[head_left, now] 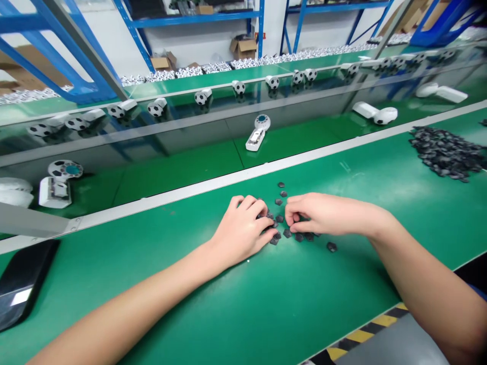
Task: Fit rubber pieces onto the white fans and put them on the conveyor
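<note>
The pieces (pixel 332 247) are small, flat and dark gray to black; several show a five-sided outline. They lie loosely scattered on the green bench (pixel 228 324), around and beneath both hands. The left hand (pixel 245 223) rests over some, its fingers curled and slightly spread. The right hand (pixel 310 215) has thumb and fingertips nearly together; whether a piece is pinched cannot be determined.

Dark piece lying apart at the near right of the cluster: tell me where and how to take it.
Pinch the dark piece by opposite edges, probably best from above: it lies low and flat on the green surface, and its rim stands free of the other pieces.
</note>
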The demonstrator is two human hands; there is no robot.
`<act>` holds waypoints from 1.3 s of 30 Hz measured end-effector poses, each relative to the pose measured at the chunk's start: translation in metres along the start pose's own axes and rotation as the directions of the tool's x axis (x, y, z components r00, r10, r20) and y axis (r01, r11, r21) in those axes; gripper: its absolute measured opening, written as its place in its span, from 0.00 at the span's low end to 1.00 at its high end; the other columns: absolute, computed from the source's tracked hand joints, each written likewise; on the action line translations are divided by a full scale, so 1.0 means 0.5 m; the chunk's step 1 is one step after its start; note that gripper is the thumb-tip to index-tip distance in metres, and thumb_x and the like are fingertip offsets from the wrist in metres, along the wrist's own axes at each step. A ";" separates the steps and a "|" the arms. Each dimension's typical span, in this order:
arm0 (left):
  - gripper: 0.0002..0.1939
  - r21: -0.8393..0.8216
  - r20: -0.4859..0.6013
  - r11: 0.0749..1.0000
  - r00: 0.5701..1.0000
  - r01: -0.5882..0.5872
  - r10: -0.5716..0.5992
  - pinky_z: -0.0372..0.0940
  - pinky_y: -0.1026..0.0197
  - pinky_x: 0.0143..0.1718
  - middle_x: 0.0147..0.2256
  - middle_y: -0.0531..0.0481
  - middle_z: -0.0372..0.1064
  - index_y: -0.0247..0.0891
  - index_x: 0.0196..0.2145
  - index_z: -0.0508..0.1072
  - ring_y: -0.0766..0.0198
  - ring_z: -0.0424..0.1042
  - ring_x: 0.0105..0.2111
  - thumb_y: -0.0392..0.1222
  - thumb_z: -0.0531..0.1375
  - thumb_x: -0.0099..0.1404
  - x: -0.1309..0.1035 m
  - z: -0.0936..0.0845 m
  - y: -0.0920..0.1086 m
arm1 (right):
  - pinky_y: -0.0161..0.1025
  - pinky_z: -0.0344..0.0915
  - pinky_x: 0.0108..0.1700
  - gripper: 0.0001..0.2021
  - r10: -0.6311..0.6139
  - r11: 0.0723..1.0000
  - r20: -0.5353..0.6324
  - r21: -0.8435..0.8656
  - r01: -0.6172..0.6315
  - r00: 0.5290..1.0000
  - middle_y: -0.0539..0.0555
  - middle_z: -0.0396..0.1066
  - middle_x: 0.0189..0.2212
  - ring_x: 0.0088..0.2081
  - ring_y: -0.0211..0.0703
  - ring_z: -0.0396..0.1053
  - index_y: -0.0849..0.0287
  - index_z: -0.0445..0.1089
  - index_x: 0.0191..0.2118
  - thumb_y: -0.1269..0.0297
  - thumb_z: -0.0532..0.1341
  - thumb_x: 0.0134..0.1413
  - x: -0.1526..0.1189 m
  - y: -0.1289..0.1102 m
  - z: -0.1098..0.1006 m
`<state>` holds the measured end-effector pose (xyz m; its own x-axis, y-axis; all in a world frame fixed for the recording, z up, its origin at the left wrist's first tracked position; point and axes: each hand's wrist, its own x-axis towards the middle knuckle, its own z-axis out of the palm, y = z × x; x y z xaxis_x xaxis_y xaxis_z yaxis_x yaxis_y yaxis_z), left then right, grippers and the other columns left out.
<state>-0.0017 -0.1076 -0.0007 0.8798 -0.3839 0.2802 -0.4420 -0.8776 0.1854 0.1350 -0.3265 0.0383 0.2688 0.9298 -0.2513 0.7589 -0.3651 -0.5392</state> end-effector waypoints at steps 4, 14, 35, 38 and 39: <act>0.15 0.010 0.000 0.998 0.998 0.065 -0.065 0.57 0.43 0.50 0.42 0.44 0.74 0.43 0.41 0.82 0.49 0.67 0.49 0.55 0.62 0.72 0.011 0.003 0.002 | 0.36 0.58 0.32 0.03 0.000 0.999 -0.170 0.039 0.007 0.985 0.50 0.74 0.32 0.31 0.41 0.68 0.56 0.72 0.38 0.65 0.62 0.64 0.018 -0.004 -0.002; 0.10 -0.018 -0.008 0.985 0.985 0.171 -0.171 0.59 0.43 0.47 0.39 0.45 0.75 0.42 0.34 0.79 0.48 0.67 0.47 0.49 0.63 0.69 0.032 0.007 0.017 | 0.38 0.60 0.37 0.06 0.045 0.985 -0.220 -0.156 -0.080 0.974 0.52 0.76 0.42 0.39 0.46 0.73 0.52 0.78 0.41 0.60 0.63 0.65 -0.005 0.017 -0.021; 0.27 0.137 -0.566 0.710 0.643 0.691 -0.516 0.46 0.32 0.65 0.69 0.44 0.50 0.45 0.63 0.67 0.36 0.49 0.69 0.52 0.61 0.69 -0.053 -0.117 -0.348 | 0.38 0.59 0.35 0.09 0.205 0.979 -0.345 0.054 -0.198 0.916 0.52 0.76 0.34 0.34 0.44 0.69 0.57 0.77 0.39 0.58 0.64 0.61 -0.015 0.084 -0.065; 0.34 0.128 -0.607 0.568 0.517 0.813 -0.604 0.41 0.32 0.67 0.74 0.44 0.41 0.46 0.68 0.59 0.37 0.43 0.71 0.58 0.58 0.69 -0.137 -0.133 -0.454 | 0.38 0.59 0.35 0.09 0.191 0.981 -0.257 0.085 -0.175 0.947 0.51 0.76 0.33 0.33 0.42 0.69 0.55 0.78 0.40 0.58 0.63 0.61 -0.014 0.083 -0.062; 0.36 0.107 -0.579 0.523 0.481 0.846 -0.659 0.40 0.32 0.66 0.74 0.45 0.42 0.45 0.69 0.57 0.37 0.44 0.70 0.61 0.57 0.69 -0.161 -0.134 -0.482 | 0.37 0.58 0.34 0.09 0.167 0.984 -0.216 0.093 -0.150 0.962 0.50 0.76 0.32 0.33 0.42 0.69 0.55 0.78 0.40 0.57 0.64 0.61 -0.012 0.076 -0.058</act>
<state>0.0224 0.1537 -0.0049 0.6131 0.5597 0.5575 0.5316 -0.8144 0.2329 0.1794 -0.3446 0.0427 0.5135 0.8434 -0.1578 0.6516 -0.5030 -0.5678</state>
